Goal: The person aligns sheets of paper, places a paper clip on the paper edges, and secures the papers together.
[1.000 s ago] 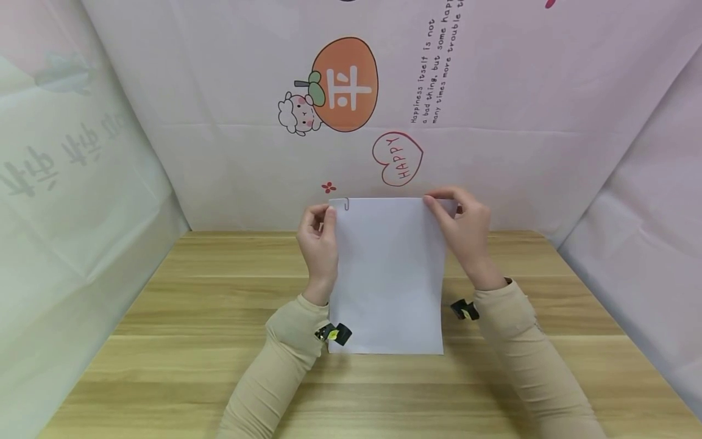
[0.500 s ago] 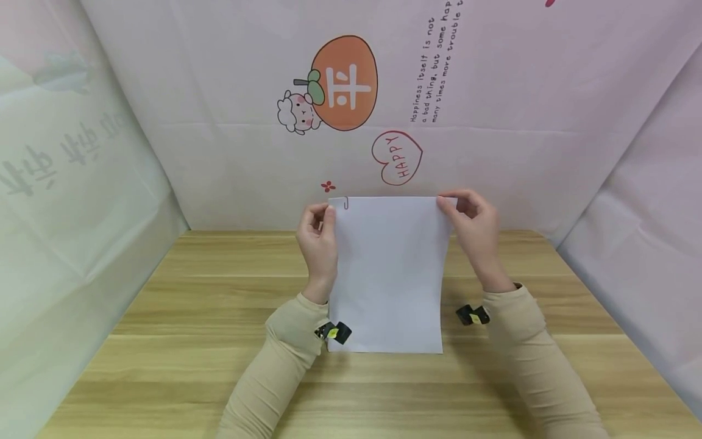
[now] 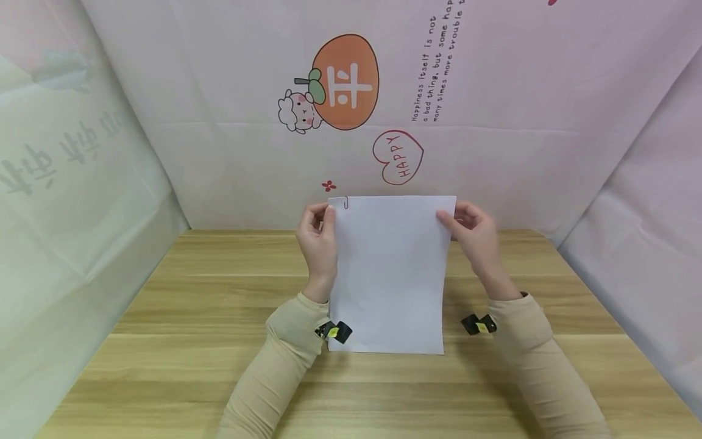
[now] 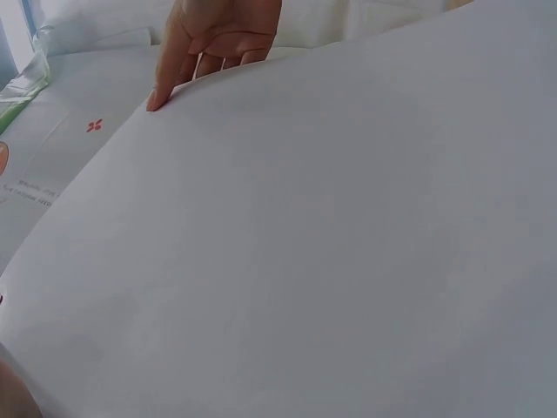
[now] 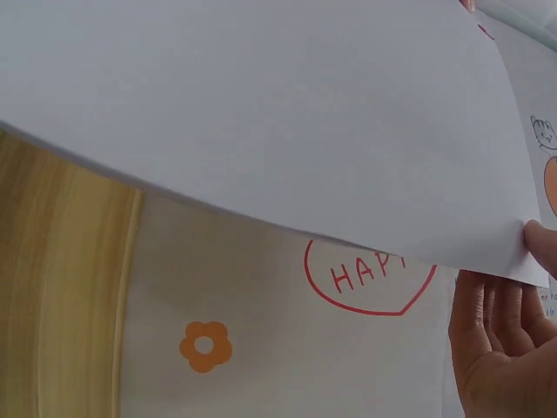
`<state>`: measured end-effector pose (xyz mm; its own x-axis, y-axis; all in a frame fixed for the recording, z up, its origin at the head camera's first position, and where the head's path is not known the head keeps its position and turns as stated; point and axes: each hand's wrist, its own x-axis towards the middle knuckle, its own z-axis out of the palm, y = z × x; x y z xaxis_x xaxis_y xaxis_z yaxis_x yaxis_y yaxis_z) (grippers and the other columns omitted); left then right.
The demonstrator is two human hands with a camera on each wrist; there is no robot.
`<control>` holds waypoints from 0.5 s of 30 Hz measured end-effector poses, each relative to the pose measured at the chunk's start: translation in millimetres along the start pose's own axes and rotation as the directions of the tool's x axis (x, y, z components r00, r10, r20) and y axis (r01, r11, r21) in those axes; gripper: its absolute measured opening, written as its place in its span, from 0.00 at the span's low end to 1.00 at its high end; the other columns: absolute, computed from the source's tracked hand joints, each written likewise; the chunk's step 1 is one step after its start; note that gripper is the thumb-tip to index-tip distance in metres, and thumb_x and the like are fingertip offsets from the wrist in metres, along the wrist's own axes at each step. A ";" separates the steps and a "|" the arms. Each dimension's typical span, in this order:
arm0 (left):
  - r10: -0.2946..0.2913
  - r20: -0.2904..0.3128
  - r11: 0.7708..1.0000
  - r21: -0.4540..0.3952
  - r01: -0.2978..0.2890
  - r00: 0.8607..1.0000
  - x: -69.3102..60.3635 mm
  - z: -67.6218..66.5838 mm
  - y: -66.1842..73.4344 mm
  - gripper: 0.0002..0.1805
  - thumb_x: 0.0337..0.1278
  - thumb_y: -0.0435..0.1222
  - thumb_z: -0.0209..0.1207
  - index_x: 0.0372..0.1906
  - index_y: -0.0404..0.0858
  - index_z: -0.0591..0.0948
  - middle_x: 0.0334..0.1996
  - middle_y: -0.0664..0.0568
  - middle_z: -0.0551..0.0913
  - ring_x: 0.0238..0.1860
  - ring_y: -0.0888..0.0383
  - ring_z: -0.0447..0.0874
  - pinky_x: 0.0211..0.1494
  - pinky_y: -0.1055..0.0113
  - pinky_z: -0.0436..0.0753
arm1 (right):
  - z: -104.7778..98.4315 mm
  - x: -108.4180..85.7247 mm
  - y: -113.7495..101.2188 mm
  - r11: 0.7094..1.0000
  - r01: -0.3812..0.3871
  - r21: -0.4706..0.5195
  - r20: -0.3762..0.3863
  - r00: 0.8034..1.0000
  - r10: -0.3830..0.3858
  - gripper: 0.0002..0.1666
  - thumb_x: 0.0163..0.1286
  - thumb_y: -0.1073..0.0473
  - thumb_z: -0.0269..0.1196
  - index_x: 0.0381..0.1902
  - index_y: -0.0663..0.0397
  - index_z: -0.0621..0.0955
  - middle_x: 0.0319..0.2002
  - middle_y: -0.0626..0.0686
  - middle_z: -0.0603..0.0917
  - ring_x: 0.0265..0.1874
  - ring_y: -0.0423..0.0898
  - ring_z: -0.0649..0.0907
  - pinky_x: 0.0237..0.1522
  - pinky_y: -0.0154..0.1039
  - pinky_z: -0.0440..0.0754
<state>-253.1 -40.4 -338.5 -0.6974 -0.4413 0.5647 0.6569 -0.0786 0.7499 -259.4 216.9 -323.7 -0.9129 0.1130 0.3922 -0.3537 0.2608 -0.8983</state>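
Note:
A blank white sheet of paper (image 3: 389,274) stands raised above the table, slightly bowed. Whether it is one sheet or a stack cannot be told. Near its top left corner a thin reddish paper clip (image 3: 346,203) sits over the top edge. Just below that corner my left hand (image 3: 319,241) pinches the left edge, thumb in front. My right hand (image 3: 476,239) pinches the right edge a little below the top right corner. In the right wrist view, the right thumb (image 5: 540,244) lies on one face and the curled fingers (image 5: 500,313) are behind the other.
A wood-grain table (image 3: 208,341) lies under the paper. Behind it rises a white printed cloth (image 3: 247,171), with more cloth hanging at both sides. Each wrist wears a small black camera, such as the right one (image 3: 479,324).
My right hand has slid right along the top edge to the corner, then down onto the right edge. The top right corner now shows fully. My left hand stays in place.

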 end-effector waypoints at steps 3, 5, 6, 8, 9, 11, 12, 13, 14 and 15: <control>-0.015 -0.001 1.000 0.002 0.015 1.000 0.4 0.0 0.6 0.11 0.63 0.31 0.56 0.42 0.24 0.76 0.32 0.55 0.75 0.36 0.60 0.72 0.39 0.74 0.73 | -2.0 -1.7 2.1 1.000 -0.023 -0.013 0.056 0.998 0.024 0.17 0.60 0.50 0.67 0.43 0.52 0.80 0.32 0.35 0.83 0.32 0.35 0.82 0.31 0.30 0.82; -0.028 -0.003 1.000 -0.002 0.028 1.000 0.4 0.2 2.5 0.10 0.63 0.30 0.55 0.42 0.24 0.76 0.32 0.55 0.75 0.36 0.61 0.72 0.40 0.74 0.73 | -2.9 -2.7 3.6 0.999 -0.035 -0.018 0.088 0.995 0.037 0.18 0.61 0.49 0.67 0.44 0.52 0.80 0.31 0.35 0.84 0.32 0.35 0.82 0.31 0.30 0.82; -0.034 -0.002 0.999 -0.003 0.034 0.999 0.2 0.3 4.1 0.10 0.63 0.29 0.55 0.42 0.23 0.76 0.32 0.55 0.75 0.36 0.61 0.72 0.40 0.74 0.73 | -3.2 -3.2 4.4 0.999 -0.040 -0.019 0.104 0.994 0.042 0.19 0.61 0.49 0.67 0.45 0.53 0.80 0.31 0.35 0.84 0.32 0.35 0.82 0.31 0.31 0.82; -0.040 -0.001 0.999 -0.005 0.040 0.999 -1.1 0.6 11.3 0.10 0.63 0.28 0.54 0.42 0.22 0.75 0.32 0.55 0.74 0.36 0.61 0.72 0.40 0.75 0.73 | -4.0 -4.9 6.2 0.998 -0.054 -0.039 0.129 0.990 0.059 0.21 0.61 0.49 0.66 0.47 0.55 0.79 0.32 0.35 0.84 0.33 0.35 0.83 0.32 0.32 0.83; -0.042 0.001 0.999 -0.007 0.042 0.999 -1.7 0.8 14.7 0.09 0.63 0.27 0.54 0.42 0.21 0.75 0.32 0.54 0.74 0.36 0.61 0.72 0.40 0.75 0.73 | -4.6 -5.5 7.4 0.997 -0.061 -0.053 0.144 0.987 0.068 0.23 0.62 0.48 0.66 0.48 0.57 0.79 0.32 0.36 0.84 0.33 0.35 0.83 0.32 0.33 0.83; -0.045 0.005 0.999 -0.004 0.045 0.999 -2.9 1.1 22.1 0.09 0.63 0.26 0.54 0.42 0.20 0.75 0.32 0.54 0.74 0.35 0.61 0.72 0.40 0.75 0.73 | -5.5 -6.8 9.7 0.993 -0.068 -0.094 0.176 0.981 0.084 0.26 0.63 0.47 0.65 0.51 0.60 0.78 0.35 0.40 0.85 0.33 0.34 0.83 0.33 0.34 0.84; -0.047 0.004 0.999 -0.002 0.047 0.999 -3.5 1.2 24.3 0.09 0.63 0.26 0.54 0.42 0.21 0.75 0.32 0.53 0.74 0.35 0.61 0.71 0.40 0.75 0.73 | -6.1 -7.5 10.8 0.990 -0.072 -0.120 0.195 0.976 0.095 0.28 0.63 0.46 0.65 0.53 0.60 0.77 0.37 0.43 0.85 0.34 0.34 0.83 0.34 0.35 0.84; -0.047 0.003 0.999 -0.002 0.047 0.999 -4.0 1.3 26.7 0.09 0.63 0.26 0.54 0.42 0.21 0.75 0.32 0.53 0.74 0.35 0.62 0.71 0.40 0.75 0.73 | -6.5 -8.0 12.3 0.986 -0.077 -0.148 0.212 0.971 0.108 0.30 0.63 0.45 0.64 0.55 0.60 0.76 0.40 0.46 0.85 0.34 0.34 0.83 0.35 0.35 0.84; -0.049 0.002 0.999 -0.001 0.049 0.999 -3.9 1.3 26.9 0.09 0.63 0.26 0.54 0.42 0.21 0.75 0.32 0.53 0.74 0.35 0.62 0.71 0.40 0.75 0.73 | -6.9 -8.2 13.8 0.983 -0.079 -0.167 0.231 0.966 0.117 0.31 0.63 0.44 0.64 0.57 0.60 0.76 0.42 0.50 0.85 0.35 0.33 0.83 0.35 0.36 0.84; -0.051 0.000 0.999 0.000 0.051 0.999 -3.7 1.4 27.2 0.09 0.63 0.26 0.54 0.42 0.21 0.75 0.32 0.52 0.74 0.35 0.62 0.71 0.40 0.75 0.73 | -7.2 -8.3 15.4 0.980 -0.082 -0.180 0.250 0.960 0.126 0.32 0.63 0.44 0.64 0.58 0.60 0.75 0.44 0.54 0.85 0.35 0.34 0.83 0.36 0.36 0.84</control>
<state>-233.0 -39.7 -319.8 -0.7299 -0.4365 0.5260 0.6207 -0.1010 0.7775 -255.8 226.8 -339.4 -0.9719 -0.0987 0.2137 -0.2354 0.4188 -0.8770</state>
